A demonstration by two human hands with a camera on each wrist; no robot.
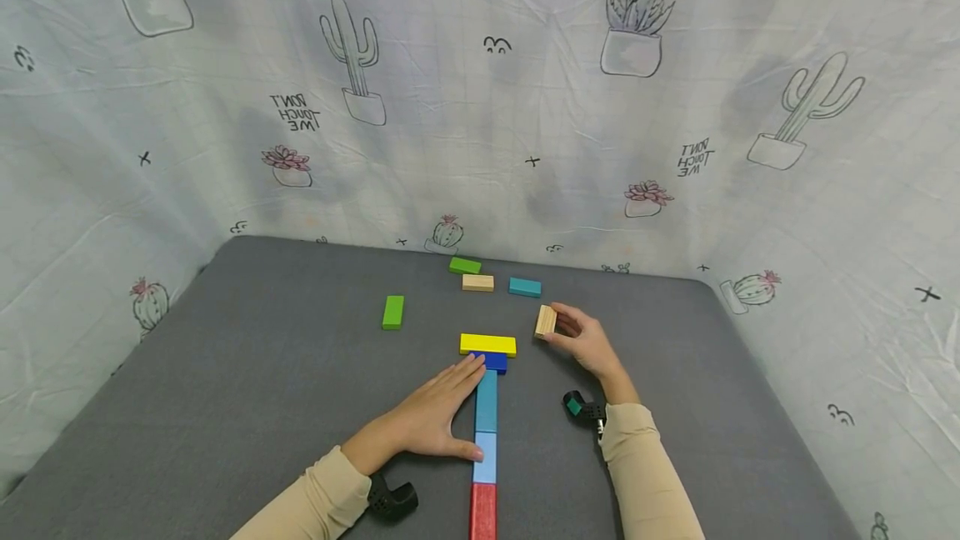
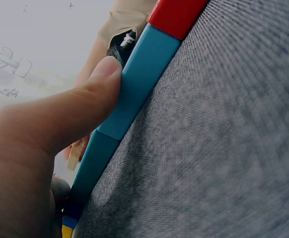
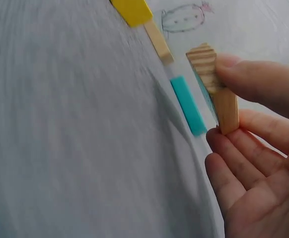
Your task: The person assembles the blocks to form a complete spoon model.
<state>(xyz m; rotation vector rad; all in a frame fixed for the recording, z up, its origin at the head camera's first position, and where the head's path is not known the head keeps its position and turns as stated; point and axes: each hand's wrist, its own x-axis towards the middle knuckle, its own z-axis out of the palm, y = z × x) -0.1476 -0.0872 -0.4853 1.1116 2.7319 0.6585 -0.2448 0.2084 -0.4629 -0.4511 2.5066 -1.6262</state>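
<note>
1. Found right hand [image 1: 588, 346] pinching bare-wood block [image 1: 546, 322] between thumb and fingers, right of and slightly beyond yellow block [image 1: 487, 345]. Cannot tell whether lifted clear of grey table [image 1: 300, 340].
2. Noted thin teal strip [image 3: 206, 94] along the held piece in the right wrist view (painted face or second block, cannot tell).
3. Found left hand [image 1: 427, 415] spread wide, gripping nothing; fingertips at dark-blue block [image 1: 497, 363], thumb against light-blue block [image 1: 485, 458].
4. Recorded in line toward the wearer, beyond the dark-blue piece: teal block [image 1: 487, 402], the light-blue one, red block [image 1: 483, 511].
5. Could skew the line through uneven sideways thumb pressure.
6. Could twist or drop the held piece through an off-centre pinch.
7. Could nudge the yellow piece, or far blue block [image 1: 525, 287], through a low, careless sweep of the right hand.
</note>
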